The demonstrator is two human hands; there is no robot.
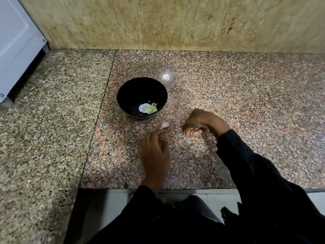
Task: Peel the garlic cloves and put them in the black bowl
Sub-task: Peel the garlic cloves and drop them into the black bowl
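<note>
The black bowl (pixel 142 97) stands on the granite counter (pixel 228 95) and holds several pale peeled garlic pieces (pixel 151 108) at its bottom. An unpeeled whitish garlic clove (pixel 164 125) lies on the counter just in front of the bowl. My left hand (pixel 154 154) reaches over the counter, its fingertips just short of the clove, fingers loosely extended. To the right of the clove my right hand (pixel 202 124) rests on the counter with curled fingers; whether it holds anything is hidden.
A white appliance (pixel 17 46) stands at the far left on the counter. A beige stone wall (pixel 175 22) backs the counter. The counter's front edge (pixel 175 188) runs just below my forearms, with white tiles beneath.
</note>
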